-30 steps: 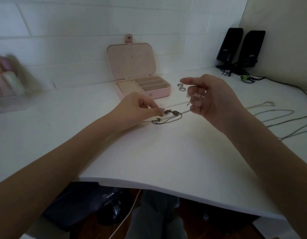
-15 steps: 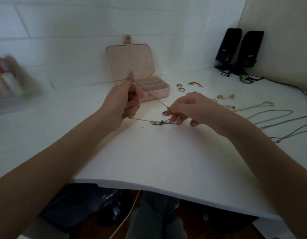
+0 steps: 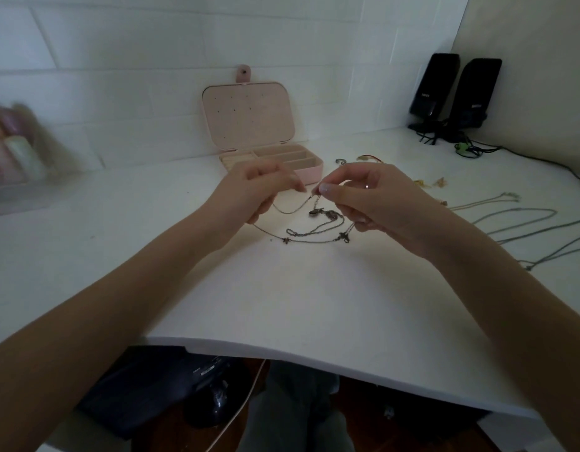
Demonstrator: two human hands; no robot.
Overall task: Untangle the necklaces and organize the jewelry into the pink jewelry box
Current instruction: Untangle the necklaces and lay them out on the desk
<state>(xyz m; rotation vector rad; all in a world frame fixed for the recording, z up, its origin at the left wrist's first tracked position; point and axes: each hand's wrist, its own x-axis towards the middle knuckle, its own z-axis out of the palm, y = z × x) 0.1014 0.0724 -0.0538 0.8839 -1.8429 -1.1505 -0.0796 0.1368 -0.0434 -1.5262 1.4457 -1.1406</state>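
Untangling is in hand: left hand and right hand each pinch the chain in a closed grip, box at twelve o'clock; next, tease loops apart

Both hands pinch chain — tangled

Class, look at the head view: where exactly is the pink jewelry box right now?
The pink jewelry box sits open at the back centre of the white desk, its lid against the brick wall, just behind the left hand.
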